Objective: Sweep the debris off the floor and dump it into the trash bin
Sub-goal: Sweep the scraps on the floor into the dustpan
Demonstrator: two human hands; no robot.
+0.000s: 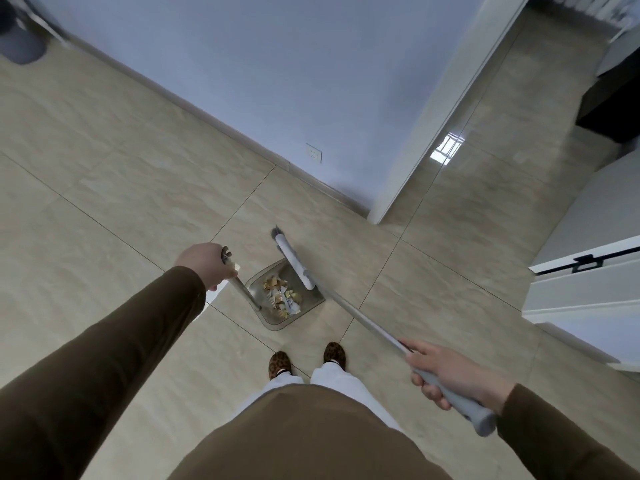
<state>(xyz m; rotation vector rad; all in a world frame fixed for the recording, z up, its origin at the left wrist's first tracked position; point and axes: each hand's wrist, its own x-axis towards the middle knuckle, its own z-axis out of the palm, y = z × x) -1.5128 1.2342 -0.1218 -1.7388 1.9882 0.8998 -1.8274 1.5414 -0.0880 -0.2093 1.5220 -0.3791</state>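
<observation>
Fingers of left hand (207, 265) wrapped around upright dustpan handle (242, 289), right hand (450, 374) gripping grey broom handle (367, 323) at lower right. Dustpan (287, 296) on tiled floor (121, 202) at centre, debris (282, 296) piled inside, broom head (294, 263) over its far edge. Dark trash bin (20, 36) well apart, upper left corner.

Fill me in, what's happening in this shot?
A person is sweeping a tiled floor. The left hand holds the upright handle of a dustpan resting on the floor; the right hand grips a broom whose head sits at the pan's far edge. A pile of debris already lies in the pan. A dark trash bin stands far off by the wall, so dumping is not yet done.
</observation>
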